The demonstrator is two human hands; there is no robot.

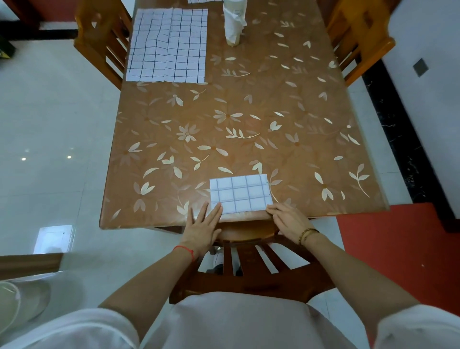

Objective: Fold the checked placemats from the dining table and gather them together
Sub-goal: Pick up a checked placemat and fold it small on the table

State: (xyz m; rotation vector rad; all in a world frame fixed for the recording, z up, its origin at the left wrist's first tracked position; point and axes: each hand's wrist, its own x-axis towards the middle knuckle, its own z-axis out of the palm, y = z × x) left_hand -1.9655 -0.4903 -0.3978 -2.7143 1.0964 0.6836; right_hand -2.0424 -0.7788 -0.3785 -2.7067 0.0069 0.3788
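1. Tabletop. It carries a glossy, flower-printed cover. I judge this surface slippery: thin cloth will slide on it when pushed.

2. Unfolded placemat. It lies flat at the far left edge, well apart from my hands. Faint ripples show that it is soft, light and limp. It will sag if lifted at one point, so I would take it by two corners of one short edge. Some of it appears to overhang the tabletop edge.

3. Folded placemat. It lies at the near edge, just in front of me, as a compact rectangle. The layers may spring open or skid, so I press down before lifting by the folded edge.

4. Hands. My left hand is flat with straight fingers, the tips touching the near left corner. My right hand rests with its fingers laid over the near right corner. Neither hand grips anything.

5. Obstructions. A chair back stands between my body and the tabletop, so I reach over it. A side chair stands just beside the unfolded placemat. A wrapped bottle stands upright near it and could topple during a long reach. A further checked piece shows at the far edge.
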